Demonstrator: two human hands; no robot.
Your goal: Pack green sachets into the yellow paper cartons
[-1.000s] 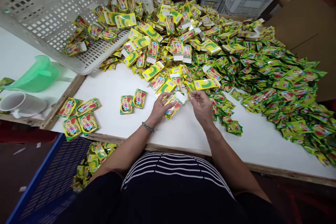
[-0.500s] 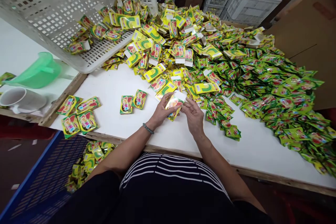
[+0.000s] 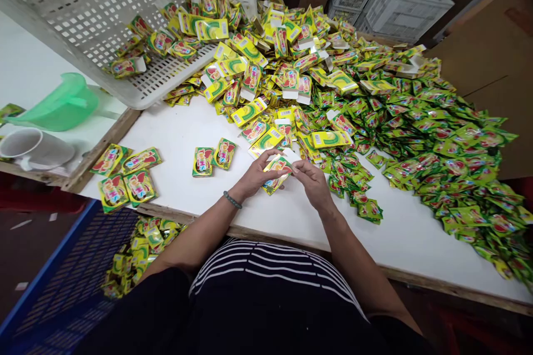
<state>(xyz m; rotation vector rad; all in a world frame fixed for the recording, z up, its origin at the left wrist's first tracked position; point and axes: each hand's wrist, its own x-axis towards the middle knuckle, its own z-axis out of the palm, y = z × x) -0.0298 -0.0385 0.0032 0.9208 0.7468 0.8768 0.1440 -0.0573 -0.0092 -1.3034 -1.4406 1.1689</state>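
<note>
My left hand [image 3: 259,176], with a beaded bracelet on its wrist, is closed around a small yellow-green candy box [image 3: 275,168] above the table. The box has a white flap standing out at its upper end. At the box's right side, my right hand [image 3: 311,179] pinches with thumb and forefinger near the flap; whether it grips the flap itself is hard to make out. Two closed boxes [image 3: 202,162] lie left of my hands, and several more [image 3: 140,186] sit at the table's left corner. A few green sachets [image 3: 358,195] lie right of my right hand.
A large heap of sachets [image 3: 453,144] and flat and open boxes [image 3: 254,66] covers the back and right. A white crate [image 3: 137,101] tips in at back left. A green scoop [image 3: 62,105] and white mug [image 3: 45,150] stand left; a blue crate [image 3: 62,272] sits below.
My right hand has come in closer to the box's open end, with fingers now pinched together. The box has turned slightly, showing more of its front. The view has shifted a little.
</note>
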